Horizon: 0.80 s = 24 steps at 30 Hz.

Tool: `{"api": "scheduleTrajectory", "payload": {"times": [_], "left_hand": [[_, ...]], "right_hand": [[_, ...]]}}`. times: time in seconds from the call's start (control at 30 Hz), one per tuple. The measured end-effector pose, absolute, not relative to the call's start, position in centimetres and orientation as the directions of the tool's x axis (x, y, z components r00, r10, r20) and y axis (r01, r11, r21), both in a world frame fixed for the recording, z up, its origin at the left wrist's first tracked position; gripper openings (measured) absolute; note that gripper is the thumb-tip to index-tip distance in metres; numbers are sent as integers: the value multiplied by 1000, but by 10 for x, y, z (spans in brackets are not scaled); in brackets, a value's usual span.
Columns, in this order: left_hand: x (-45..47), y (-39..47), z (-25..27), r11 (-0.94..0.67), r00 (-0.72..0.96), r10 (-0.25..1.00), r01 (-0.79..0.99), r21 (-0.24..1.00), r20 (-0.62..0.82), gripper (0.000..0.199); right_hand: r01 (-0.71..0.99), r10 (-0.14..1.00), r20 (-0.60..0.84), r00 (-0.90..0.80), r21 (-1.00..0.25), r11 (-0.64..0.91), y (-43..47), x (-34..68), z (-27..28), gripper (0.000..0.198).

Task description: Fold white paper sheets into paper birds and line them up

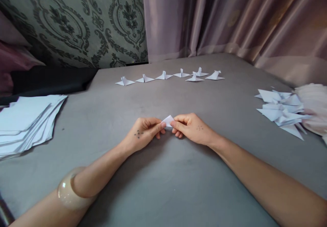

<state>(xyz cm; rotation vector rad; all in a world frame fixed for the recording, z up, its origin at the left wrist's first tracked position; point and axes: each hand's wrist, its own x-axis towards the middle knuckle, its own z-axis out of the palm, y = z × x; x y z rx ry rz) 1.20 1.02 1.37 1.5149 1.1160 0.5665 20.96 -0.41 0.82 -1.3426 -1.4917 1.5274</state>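
Observation:
Between my two hands is a small folded piece of white paper [168, 120], held above the grey surface with one corner pointing up. My left hand [145, 131] pinches its left edge between thumb and fingers. On the opposite edge, my right hand [190, 127] grips in the same way, thumb on the near face. The fingers hide the paper's sides and lower part. A pale bangle [75, 189] circles my left forearm.
Several folded white paper birds [164, 75] stand in a row at the back. More folded paper pieces [282, 109] lie heaped at right beside a pale ruffled cloth [313, 106]. White paper sheets [28, 118] are stacked at left, near a black cloth [53, 80]. Curtains [173, 22] hang behind.

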Motion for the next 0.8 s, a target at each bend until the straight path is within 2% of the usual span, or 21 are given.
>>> {"api": "scheduleTrajectory", "payload": {"times": [0.2,0.53,0.73,0.8], "left_hand": [[10,12,12,74,465,855,326,942,-228,36],[14,12,11,56,427,887,282,958,-177,43],[13,14,8,43,367,922,208,977,-119,48],[11,14,8,37,363,927,150,988,-90,42]], "right_hand": [[261,934,-175,-310,-961,-94,-7,209,7,30],[174,932,-254,-258,-961,-214,-4,205,10,29],[104,958,-153,-241,-986,-131,-3,204,5,27],[107,972,-113,-205,-990,-93,-3,204,3,25]]}}
